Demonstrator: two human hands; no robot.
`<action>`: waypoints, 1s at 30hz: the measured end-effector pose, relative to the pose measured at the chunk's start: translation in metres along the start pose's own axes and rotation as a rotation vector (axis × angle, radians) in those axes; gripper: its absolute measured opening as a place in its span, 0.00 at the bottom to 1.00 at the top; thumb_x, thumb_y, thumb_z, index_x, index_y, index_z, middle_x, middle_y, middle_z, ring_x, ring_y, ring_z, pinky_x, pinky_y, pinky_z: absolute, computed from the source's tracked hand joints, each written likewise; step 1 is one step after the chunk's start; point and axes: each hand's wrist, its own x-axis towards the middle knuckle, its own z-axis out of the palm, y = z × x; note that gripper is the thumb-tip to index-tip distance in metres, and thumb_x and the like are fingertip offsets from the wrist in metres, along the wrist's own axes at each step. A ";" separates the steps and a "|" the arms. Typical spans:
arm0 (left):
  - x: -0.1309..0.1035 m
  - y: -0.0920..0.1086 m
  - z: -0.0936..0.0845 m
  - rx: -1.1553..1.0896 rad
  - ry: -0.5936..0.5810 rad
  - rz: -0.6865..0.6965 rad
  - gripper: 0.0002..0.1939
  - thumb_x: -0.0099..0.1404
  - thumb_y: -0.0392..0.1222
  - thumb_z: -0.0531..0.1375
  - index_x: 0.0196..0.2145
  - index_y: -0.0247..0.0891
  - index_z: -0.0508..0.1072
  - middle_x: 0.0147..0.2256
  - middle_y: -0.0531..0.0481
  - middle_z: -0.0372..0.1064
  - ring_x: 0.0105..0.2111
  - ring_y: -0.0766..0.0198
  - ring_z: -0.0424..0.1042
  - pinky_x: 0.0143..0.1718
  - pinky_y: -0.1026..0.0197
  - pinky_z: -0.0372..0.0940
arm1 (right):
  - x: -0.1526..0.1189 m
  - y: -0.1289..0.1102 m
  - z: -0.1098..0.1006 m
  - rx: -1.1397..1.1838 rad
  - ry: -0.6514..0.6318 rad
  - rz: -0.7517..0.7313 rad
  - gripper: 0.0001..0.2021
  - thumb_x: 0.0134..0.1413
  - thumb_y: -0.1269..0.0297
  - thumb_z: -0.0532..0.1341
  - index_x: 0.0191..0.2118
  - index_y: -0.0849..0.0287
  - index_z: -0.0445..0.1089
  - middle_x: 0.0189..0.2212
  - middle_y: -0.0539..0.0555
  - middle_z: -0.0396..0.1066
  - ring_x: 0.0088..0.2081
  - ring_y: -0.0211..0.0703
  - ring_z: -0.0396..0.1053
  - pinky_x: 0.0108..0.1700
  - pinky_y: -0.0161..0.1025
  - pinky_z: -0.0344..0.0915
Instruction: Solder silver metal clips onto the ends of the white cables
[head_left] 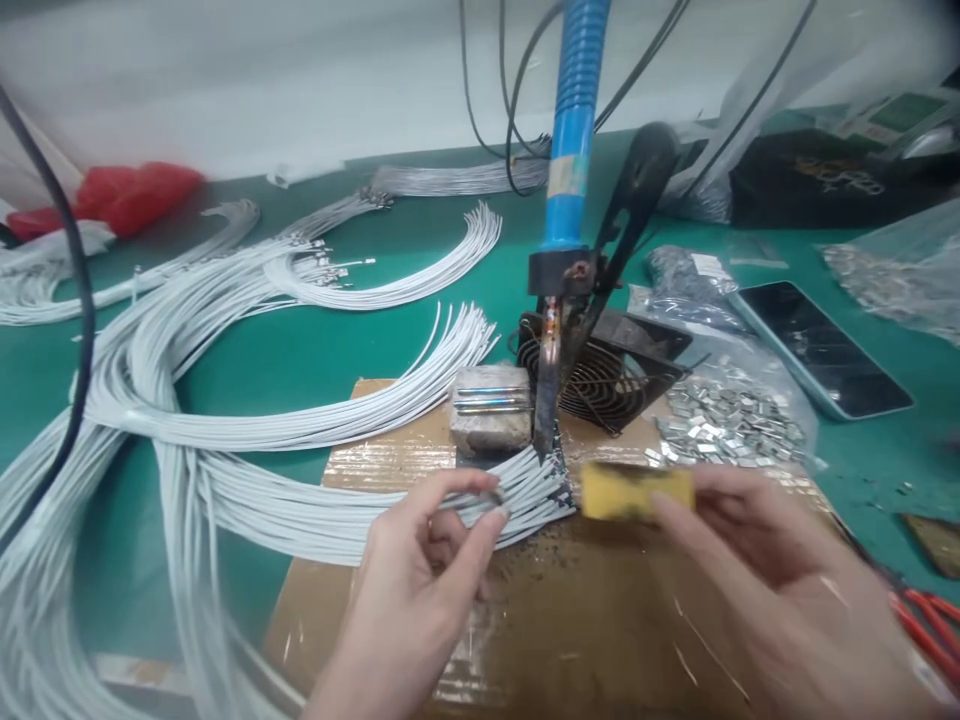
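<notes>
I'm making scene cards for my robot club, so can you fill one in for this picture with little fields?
Left hand: pinching a small dark thing, too small to name
Right hand: holding a yellow block
Middle: blue-handled tool, tip pointing down toward white wire ends
Behind the tip: dark round fan
Left side: bundles of white wires
Right side: shiny metal pieces and a phone
Under the hands: brown cardboard
Table: green
</notes>
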 end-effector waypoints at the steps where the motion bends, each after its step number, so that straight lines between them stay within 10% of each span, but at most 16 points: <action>1: 0.003 0.001 0.004 -0.008 -0.013 -0.007 0.22 0.65 0.53 0.64 0.50 0.34 0.76 0.17 0.58 0.66 0.16 0.67 0.64 0.18 0.68 0.58 | -0.001 -0.003 0.016 0.032 -0.043 0.006 0.15 0.49 0.54 0.77 0.39 0.52 0.75 0.35 0.49 0.78 0.34 0.37 0.77 0.35 0.24 0.75; 6: 0.012 0.010 0.016 -0.090 -0.015 0.003 0.25 0.65 0.49 0.64 0.56 0.35 0.75 0.16 0.60 0.64 0.15 0.68 0.62 0.18 0.68 0.56 | 0.000 -0.014 0.056 0.143 -0.155 -0.007 0.08 0.59 0.57 0.72 0.40 0.50 0.75 0.40 0.49 0.79 0.42 0.38 0.79 0.44 0.27 0.76; 12: 0.011 0.005 0.015 -0.046 0.109 0.209 0.06 0.63 0.40 0.67 0.37 0.39 0.83 0.19 0.59 0.62 0.20 0.69 0.60 0.23 0.67 0.55 | -0.010 -0.014 0.052 0.099 -0.161 -0.048 0.06 0.60 0.60 0.71 0.40 0.50 0.74 0.41 0.51 0.78 0.44 0.41 0.80 0.44 0.29 0.78; 30: 0.009 0.002 0.016 0.024 0.071 0.066 0.11 0.63 0.46 0.64 0.37 0.36 0.80 0.18 0.60 0.56 0.20 0.67 0.56 0.23 0.65 0.50 | -0.015 0.002 0.054 0.014 -0.189 -0.027 0.06 0.64 0.59 0.68 0.41 0.51 0.73 0.38 0.51 0.78 0.40 0.39 0.80 0.43 0.28 0.77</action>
